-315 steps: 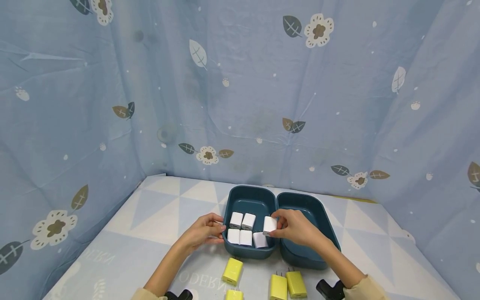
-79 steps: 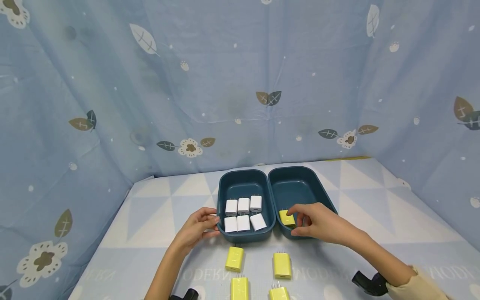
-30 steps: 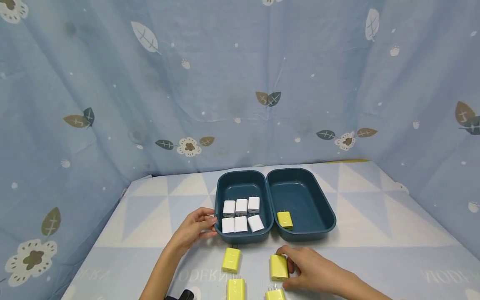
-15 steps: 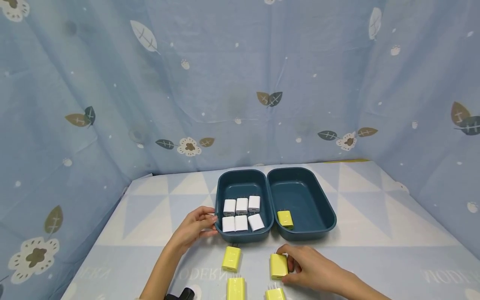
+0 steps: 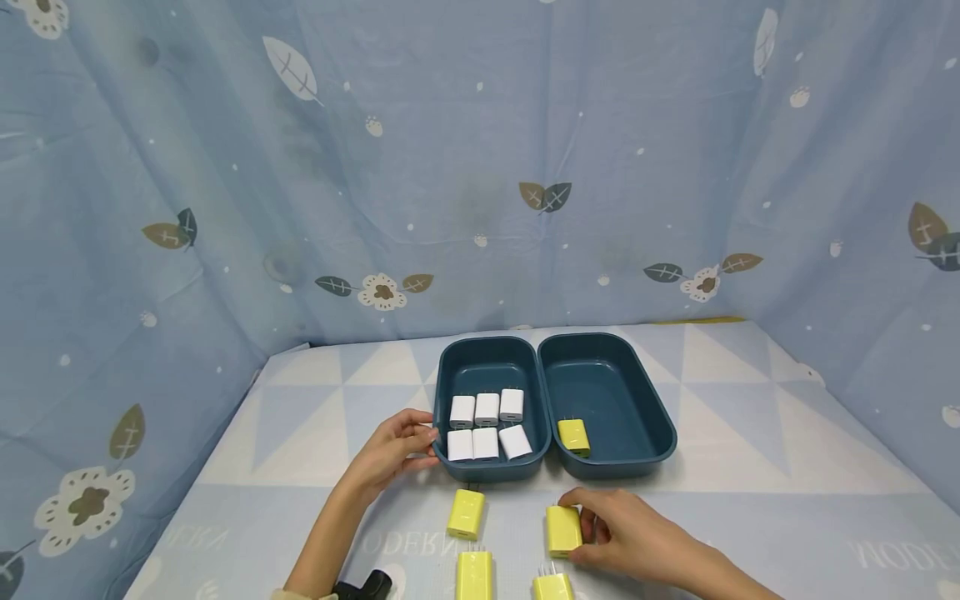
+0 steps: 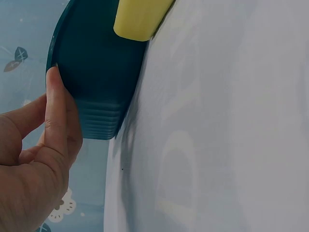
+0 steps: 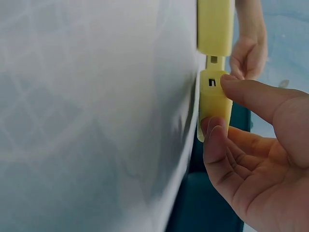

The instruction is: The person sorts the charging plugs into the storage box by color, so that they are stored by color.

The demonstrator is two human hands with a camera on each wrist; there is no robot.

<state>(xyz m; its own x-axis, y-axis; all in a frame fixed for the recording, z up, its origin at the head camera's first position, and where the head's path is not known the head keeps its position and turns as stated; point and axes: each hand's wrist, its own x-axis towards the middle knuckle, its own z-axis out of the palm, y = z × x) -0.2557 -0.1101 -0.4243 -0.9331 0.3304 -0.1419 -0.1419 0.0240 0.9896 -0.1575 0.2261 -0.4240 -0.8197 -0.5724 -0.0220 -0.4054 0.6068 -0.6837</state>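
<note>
My left hand grips the left wall of a dark teal plastic box, thumb at the rim; the left wrist view shows this hand close up. Inside that box several white USB charger plugs lie in two rows. Below the second box, my right hand pinches a yellow USB charger plug on the table. In the right wrist view the thumb and fingers hold this plug by its edges, its USB port facing the camera.
A second teal box stands against the first on the right, with one yellow charger plug in its near left corner. Other yellow plugs lie on the patterned tablecloth in front. A blue floral curtain hangs behind.
The white plugs now sit in two rows, and one yellow plug is in the right box. My right hand has come from there to another yellow plug; my left hand stays at the box.
</note>
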